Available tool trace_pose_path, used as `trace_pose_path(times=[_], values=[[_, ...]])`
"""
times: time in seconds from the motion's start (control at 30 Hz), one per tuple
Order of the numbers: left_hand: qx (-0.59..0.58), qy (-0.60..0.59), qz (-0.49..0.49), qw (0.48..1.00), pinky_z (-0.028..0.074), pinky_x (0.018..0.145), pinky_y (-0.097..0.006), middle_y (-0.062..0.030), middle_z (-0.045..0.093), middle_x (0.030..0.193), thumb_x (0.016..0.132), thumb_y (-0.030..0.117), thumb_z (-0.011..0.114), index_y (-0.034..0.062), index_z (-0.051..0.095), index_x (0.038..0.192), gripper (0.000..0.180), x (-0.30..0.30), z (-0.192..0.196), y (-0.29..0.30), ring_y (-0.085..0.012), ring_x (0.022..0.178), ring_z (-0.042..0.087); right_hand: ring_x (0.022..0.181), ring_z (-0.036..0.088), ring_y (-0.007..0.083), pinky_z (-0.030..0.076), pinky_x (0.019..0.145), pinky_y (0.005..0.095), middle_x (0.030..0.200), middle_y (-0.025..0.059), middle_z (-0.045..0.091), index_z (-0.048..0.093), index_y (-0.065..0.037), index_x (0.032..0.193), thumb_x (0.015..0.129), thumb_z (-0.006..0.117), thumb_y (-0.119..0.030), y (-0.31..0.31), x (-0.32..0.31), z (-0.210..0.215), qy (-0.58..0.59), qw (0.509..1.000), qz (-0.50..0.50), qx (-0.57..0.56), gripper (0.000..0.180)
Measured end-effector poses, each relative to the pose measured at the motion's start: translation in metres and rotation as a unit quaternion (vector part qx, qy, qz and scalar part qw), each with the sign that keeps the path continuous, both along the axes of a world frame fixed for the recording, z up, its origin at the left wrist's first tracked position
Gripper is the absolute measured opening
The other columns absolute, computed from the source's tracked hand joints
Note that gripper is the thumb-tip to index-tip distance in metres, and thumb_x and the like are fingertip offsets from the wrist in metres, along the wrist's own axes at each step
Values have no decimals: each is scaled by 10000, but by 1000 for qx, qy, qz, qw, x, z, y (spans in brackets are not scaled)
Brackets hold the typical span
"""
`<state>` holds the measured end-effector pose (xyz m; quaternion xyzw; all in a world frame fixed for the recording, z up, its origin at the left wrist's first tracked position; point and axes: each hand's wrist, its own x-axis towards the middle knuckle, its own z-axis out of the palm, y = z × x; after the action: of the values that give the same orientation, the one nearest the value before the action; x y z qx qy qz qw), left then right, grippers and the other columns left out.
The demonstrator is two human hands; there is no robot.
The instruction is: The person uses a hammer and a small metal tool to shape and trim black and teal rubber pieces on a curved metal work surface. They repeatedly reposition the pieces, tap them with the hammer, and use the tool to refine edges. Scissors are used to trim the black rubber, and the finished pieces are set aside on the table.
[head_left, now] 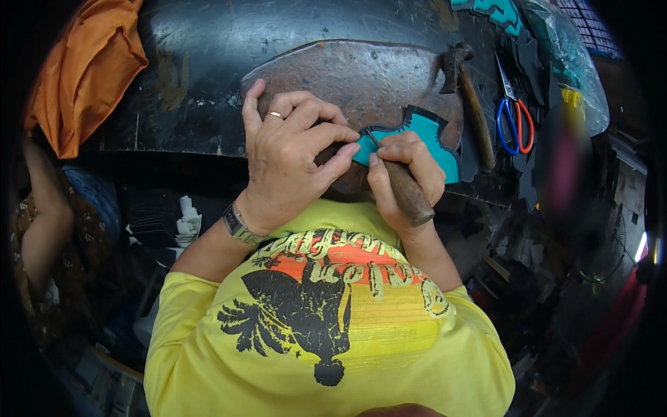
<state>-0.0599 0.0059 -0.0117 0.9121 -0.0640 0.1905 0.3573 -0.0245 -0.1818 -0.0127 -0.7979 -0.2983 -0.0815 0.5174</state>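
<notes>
My right hand (415,170) is closed around an awl-like tool (410,197) with a worn wooden handle and a thin metal shaft. Its tip rests at the upper edge of a teal cut piece with a black border (440,153). My left hand (295,139) pinches the left end of that piece between thumb and forefinger, its other fingers raised and bent. Fingers hide part of the piece and the exact grip. Under both lies a brown, worn board (326,73) with a curved far edge.
On the dark worktable (208,42), a hammer (474,104) lies right of the board, beside scissors (511,121) with blue and red handles. Black cut pieces (528,62) and a clear plastic bag (580,76) lie farther right. Orange cloth (97,62) hangs at left, near another person's arm (45,215).
</notes>
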Motion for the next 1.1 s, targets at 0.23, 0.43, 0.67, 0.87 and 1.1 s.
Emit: trace_pose_path(times=[0.23,0.43,0.67,0.87,1.1], values=[[-16,-26,-14,999,300,1171,-547,62,689,932,708,125,893,166,810,856,175,-1,-6,-1,-172,1010,658,665,644,267,521,628,343,777,148,641,608,19,849,709,706,114,-4,4,1,7,1000,8,18,195],[-12,-41,-19,999,307,1150,-587,79,685,928,740,166,851,184,780,834,119,1,-8,-1,-175,1018,647,729,655,192,531,689,311,837,129,685,626,12,908,776,707,99,-7,4,0,91,989,-3,116,178],[-2,-44,-21,999,316,1161,-547,64,677,908,716,120,877,176,804,849,162,1,-5,-1,-170,986,659,736,657,181,539,694,303,850,129,685,630,16,921,785,708,104,-6,3,1,77,994,12,80,179],[-6,-39,-25,999,330,1151,-547,61,675,903,716,114,875,171,800,846,160,3,-5,-1,-170,972,660,760,633,190,508,750,325,862,125,678,620,7,919,792,696,105,-5,3,4,66,997,18,41,178],[-11,-32,-17,999,329,1148,-545,52,689,910,714,137,900,166,804,850,169,0,-6,0,-174,976,663,688,671,270,540,650,337,782,147,655,628,12,852,701,711,99,1,4,3,14,1000,6,24,193]])
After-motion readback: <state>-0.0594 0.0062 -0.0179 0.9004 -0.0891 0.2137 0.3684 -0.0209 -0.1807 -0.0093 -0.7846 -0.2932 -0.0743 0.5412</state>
